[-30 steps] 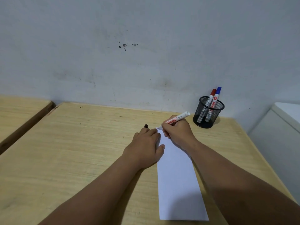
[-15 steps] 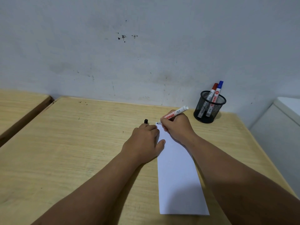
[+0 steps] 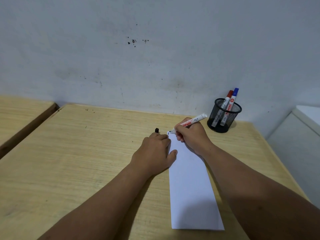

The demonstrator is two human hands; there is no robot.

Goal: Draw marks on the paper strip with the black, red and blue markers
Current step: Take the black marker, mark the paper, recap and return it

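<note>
A long white paper strip (image 3: 190,184) lies lengthwise on the wooden table (image 3: 78,153). My right hand (image 3: 192,135) grips the uncapped black marker (image 3: 194,121), whose tip touches the strip's far left corner beside a short black mark (image 3: 168,133). My left hand (image 3: 154,153) rests on the strip's left edge, thumb on the paper. A small black cap (image 3: 156,130) sticks out from between its fingers. The red marker (image 3: 228,98) and the blue marker (image 3: 234,97) stand capped in a black mesh cup (image 3: 223,118) at the back right.
A grubby wall rises directly behind the table. A second wooden table (image 3: 20,115) stands to the left across a narrow gap. A white cabinet (image 3: 301,135) sits off the table's right edge.
The marker tip has come down onto the strip's far left corner and a short black mark now shows there. My left hand has kept its place on the paper.
</note>
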